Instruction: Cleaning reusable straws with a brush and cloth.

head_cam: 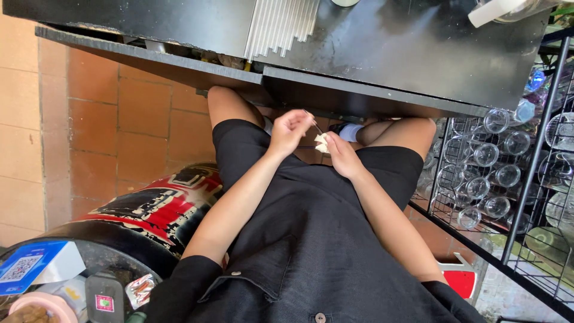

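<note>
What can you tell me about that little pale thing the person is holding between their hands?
The small pale, off-white piece looks like folded paper or a wrapper; its material is too small to tell. It is crumpled and irregular, held above the lap in front of the black counter edge. The right hand pinches it from below, while the left hand holds a thin dark strand or stick that reaches it.
</note>
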